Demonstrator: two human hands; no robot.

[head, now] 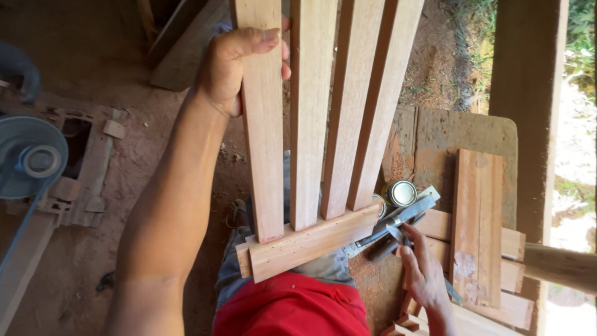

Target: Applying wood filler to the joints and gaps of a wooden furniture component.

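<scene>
Slatted wooden frame [311, 124] stands upright over the lap, four slats joined to a crosspiece [308, 244]. Left hand [233, 65] grips the outermost slat, fingers wrapped round it. Right hand [423, 274] pinches a metal tool [398, 223] lying beside stacked boards [477, 218].

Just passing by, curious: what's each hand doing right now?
Left hand: closed around the leftmost wooden slat.
Right hand: fingers on a metal tool; grip unclear.

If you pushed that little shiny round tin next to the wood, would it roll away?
Probably not as it sits: the round tin stands on its flat end, so it would likely slide. Tipped sideways, it could roll. It looks small and probably light, and the metal tool beside it, under the right hand, might block it.
</scene>
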